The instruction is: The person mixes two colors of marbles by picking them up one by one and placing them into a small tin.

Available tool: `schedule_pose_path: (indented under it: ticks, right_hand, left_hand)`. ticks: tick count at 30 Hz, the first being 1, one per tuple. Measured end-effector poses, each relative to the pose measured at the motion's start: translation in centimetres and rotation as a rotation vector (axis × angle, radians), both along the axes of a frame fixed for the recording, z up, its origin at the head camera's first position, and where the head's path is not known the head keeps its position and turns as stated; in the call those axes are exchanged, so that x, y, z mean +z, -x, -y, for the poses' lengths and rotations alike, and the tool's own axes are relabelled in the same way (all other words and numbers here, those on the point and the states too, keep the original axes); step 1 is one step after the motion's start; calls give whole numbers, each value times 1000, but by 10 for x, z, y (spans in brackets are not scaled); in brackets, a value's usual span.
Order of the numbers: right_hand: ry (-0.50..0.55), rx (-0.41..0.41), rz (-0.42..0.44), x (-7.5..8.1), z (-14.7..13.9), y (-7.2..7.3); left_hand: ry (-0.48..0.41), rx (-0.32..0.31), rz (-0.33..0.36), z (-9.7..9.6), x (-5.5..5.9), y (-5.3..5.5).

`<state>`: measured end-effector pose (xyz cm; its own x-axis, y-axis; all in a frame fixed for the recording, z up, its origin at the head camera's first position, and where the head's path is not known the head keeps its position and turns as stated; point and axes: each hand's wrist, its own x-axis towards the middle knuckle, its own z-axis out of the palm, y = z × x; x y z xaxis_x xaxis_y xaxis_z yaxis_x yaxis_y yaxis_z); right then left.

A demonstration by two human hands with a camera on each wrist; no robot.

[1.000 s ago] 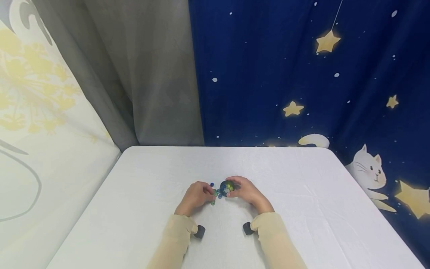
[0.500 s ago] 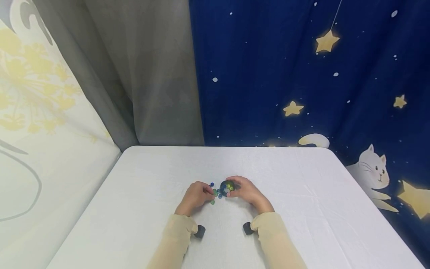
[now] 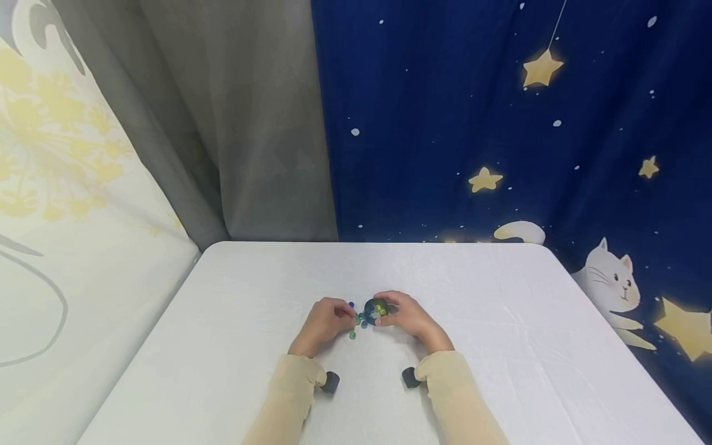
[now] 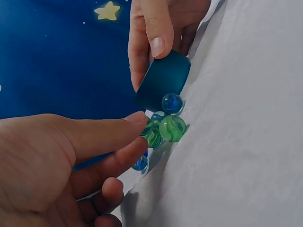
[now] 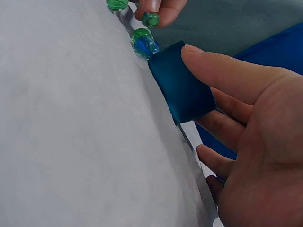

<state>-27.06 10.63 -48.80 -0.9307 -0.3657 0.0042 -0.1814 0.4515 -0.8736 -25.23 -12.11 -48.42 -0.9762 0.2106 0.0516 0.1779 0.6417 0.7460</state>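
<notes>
My left hand [image 3: 327,320] pinches a green marble [image 5: 150,19] between thumb and finger, just above several loose marbles. Beside it, my right hand [image 3: 410,314] holds a small dark teal cup [image 4: 165,80] by its sides, thumb on the near side. The cup stands on the table, and green-yellow and blue marbles [image 3: 379,309] show inside it. Between hand and cup lie blue marbles [image 4: 172,103] and green ones, close together. A green swirled marble [image 3: 352,335] sits nearer the person, and a dark blue marble [image 3: 351,304] lies on the far side of the left fingers.
A white-covered table [image 3: 250,278] spreads around both hands. Behind it hang a grey curtain [image 3: 272,123] and a blue star-patterned curtain [image 3: 423,111]. A pale patterned cloth [image 3: 83,235] stands at the left. Dark wrist cameras [image 3: 330,382] sit at both cuffs.
My left hand has shifted very slightly left at the marbles. The near green marble has moved a little. The right hand and cup have stayed put.
</notes>
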Motion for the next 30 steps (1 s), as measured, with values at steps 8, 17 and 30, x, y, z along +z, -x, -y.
schedule_pose_path:
  ticks: [8,17,30]
  right_hand:
    - [10,-6,4,0,0,-1]
    - [5,-18,1,-2,-1,0]
    - [-3,-14,5,-2,-1,0]
  left_hand:
    - [-45,17,-36,-4,0,2]
    - [-82,31,-61,-12,1,1]
    - [-98,42,-101,-25,-3,-1]
